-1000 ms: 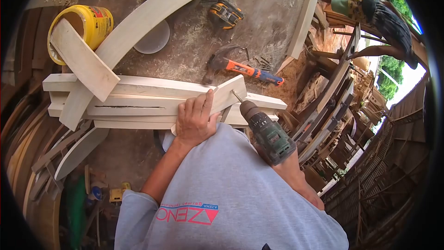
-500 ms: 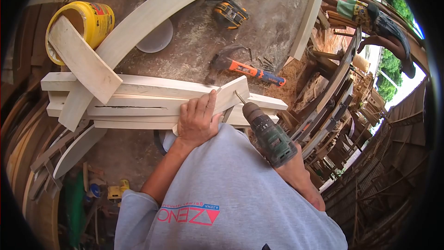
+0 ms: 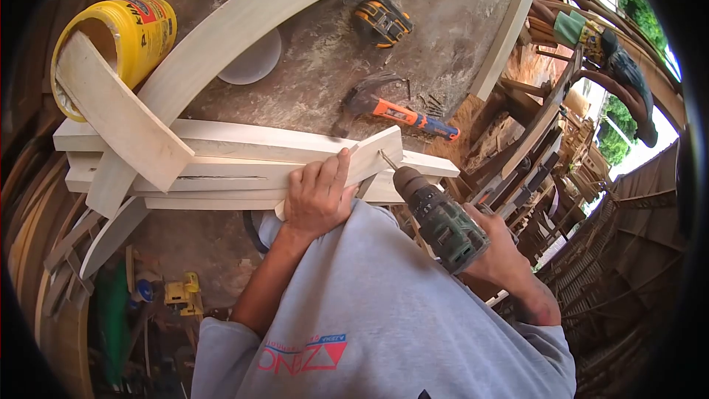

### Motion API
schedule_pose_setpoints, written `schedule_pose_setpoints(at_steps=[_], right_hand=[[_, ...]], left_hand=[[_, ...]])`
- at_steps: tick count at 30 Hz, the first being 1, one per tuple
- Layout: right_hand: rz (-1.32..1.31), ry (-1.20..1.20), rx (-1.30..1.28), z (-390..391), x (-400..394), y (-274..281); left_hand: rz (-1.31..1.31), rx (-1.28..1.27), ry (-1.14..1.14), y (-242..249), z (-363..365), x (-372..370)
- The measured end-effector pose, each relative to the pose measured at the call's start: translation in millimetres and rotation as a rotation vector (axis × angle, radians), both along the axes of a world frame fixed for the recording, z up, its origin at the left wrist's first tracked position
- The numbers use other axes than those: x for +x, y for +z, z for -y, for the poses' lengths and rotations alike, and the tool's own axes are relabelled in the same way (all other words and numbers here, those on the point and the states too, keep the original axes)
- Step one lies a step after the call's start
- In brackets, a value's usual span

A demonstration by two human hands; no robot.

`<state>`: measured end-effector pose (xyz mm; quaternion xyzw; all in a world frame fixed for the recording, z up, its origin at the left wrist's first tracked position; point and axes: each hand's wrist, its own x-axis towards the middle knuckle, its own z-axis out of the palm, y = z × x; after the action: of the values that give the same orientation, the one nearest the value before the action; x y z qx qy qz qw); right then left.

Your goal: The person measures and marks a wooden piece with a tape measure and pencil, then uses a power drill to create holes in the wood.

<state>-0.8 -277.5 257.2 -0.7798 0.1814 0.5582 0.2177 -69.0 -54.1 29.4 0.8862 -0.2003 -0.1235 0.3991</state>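
My right hand (image 3: 496,245) is wrapped round a dark green cordless drill (image 3: 444,223). The drill's bit meets the face of a short pale wooden piece (image 3: 378,149), close to its end. My left hand (image 3: 319,193) presses that piece down, its fingers closed over it. Underneath lie several long pale wooden strips (image 3: 244,171), side by side; one has a dark crack along it. A curved flat slat (image 3: 125,107) leans from a yellow bucket (image 3: 153,38) onto the strips' left end.
A long curved board (image 3: 244,18) crosses the bench at the upper left. Beyond the strips lie a hammer (image 3: 413,117) with an orange and blue handle, several nails, and a black and yellow tape measure (image 3: 382,21). Stacked timber fills the right side, where another person (image 3: 617,66) shows.
The view has shifted slightly. My right elbow has swung outward to the right, and more of that hand shows behind the drill. The bit stays at the wooden piece; my left hand keeps its hold.
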Motion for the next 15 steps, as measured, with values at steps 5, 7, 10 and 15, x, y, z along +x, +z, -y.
schedule_pose_setpoints(at_steps=[5,7,10,15], right_hand=[[0.009,-0.144,0.011,-3,-9,-3],[0.164,-0.136,0.035,-8,-15,-6],[0.198,-0.048,-0.006,-13,-32,-5],[0.228,-0.108,-0.002,-22,-46,-4]], left_hand=[[-0.002,0.009,-0.007,1,-1,1],[0.014,0.021,-0.008,0,-1,1],[0.015,0.02,-0.012,0,-1,1],[0.009,0.006,0.001,0,-1,-1]])
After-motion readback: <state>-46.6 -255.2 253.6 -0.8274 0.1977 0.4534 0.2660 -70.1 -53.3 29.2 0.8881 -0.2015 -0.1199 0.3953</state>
